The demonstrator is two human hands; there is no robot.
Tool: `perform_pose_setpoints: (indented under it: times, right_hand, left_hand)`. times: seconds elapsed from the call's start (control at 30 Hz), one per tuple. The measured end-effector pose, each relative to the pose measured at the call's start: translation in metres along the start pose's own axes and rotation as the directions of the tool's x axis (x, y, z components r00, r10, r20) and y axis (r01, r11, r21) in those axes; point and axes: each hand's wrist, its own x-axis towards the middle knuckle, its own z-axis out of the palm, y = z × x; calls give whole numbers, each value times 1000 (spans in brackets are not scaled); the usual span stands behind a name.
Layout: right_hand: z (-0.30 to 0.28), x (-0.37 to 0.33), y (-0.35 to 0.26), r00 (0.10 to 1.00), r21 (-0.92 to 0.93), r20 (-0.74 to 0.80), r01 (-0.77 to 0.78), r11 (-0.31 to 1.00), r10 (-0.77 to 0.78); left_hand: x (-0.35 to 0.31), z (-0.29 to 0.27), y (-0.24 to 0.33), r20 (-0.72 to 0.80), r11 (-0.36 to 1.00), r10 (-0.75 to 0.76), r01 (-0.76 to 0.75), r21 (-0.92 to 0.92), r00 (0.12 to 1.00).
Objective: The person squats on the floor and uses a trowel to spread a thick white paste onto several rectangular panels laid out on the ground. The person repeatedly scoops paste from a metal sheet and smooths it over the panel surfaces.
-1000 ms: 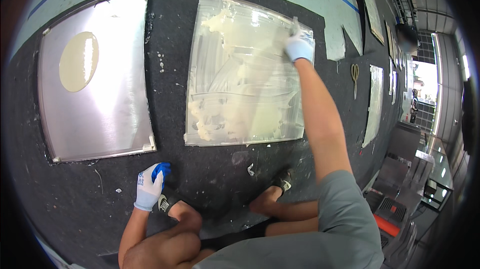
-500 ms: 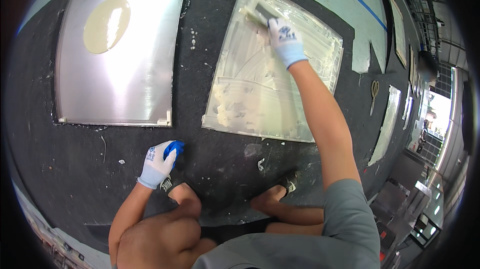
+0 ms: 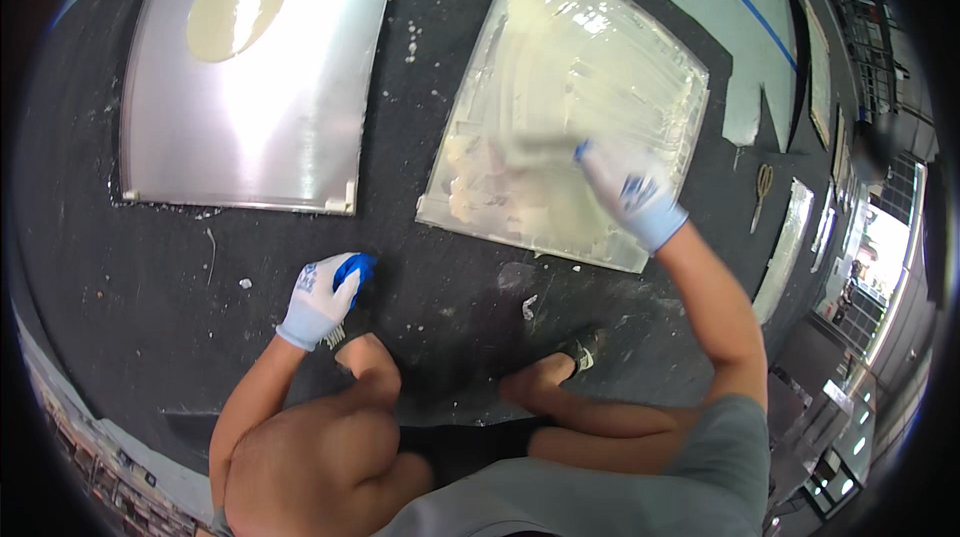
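Note:
My right hand [image 3: 632, 187], in a white glove with blue fingertips, grips a flat scraper [image 3: 542, 146]. Motion blurs its blade, which lies across the lower middle of the right-hand panel [image 3: 640, 255]. Pale cream paste [image 3: 560, 67] covers much of that panel in streaks, with thicker blotches near its lower left. In the same kind of glove, my left hand [image 3: 325, 299] hangs beside my left shoe, fingers curled in with the thumb against them. Nothing shows in it. To the upper left lies a shiny metal panel [image 3: 180, 137] bearing an oval pool of cream liquid [image 3: 238, 9].
Both panels rest on a dark, spattered floor covering [image 3: 400, 137]. At the right lie scissors [image 3: 762, 195] and a narrow pale strip [image 3: 783, 252]. Pale green sheeting [image 3: 745, 102] edges the far right. White scraps [image 3: 529, 307] dot the floor near my feet.
My right hand has drawn the scraper from the panel's far left down toward its near middle. Paste now covers more of the far part. The view has shifted slightly; my left hand stays curled.

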Motion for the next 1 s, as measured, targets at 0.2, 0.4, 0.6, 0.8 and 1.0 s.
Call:
perform_pose_setpoints:
  times: [0.2,0.4,0.6,0.8,1.0]
  right_hand:
    - [21,122,69,889,-12,-303,-363,932,343]
    - [72,63,-29,981,40,-183,-53,998,59]
    - [45,-94,-50,987,204,87,114,972,-134]
    - [9,-110,13,832,463,142,-534,707,536]
    - [64,-43,11,623,868,369,-495,-17,690]
  left_hand:
    - [3,3,7,73,989,-100,107,-99,992]
    - [-1,5,11,62,982,-130,137,-127,990]
    - [-4,3,9,105,980,-190,195,-46,976]
    - [1,6,8,162,973,-220,229,-34,962]
    - [-11,19,-23,27,975,-2,-4,223,1000]
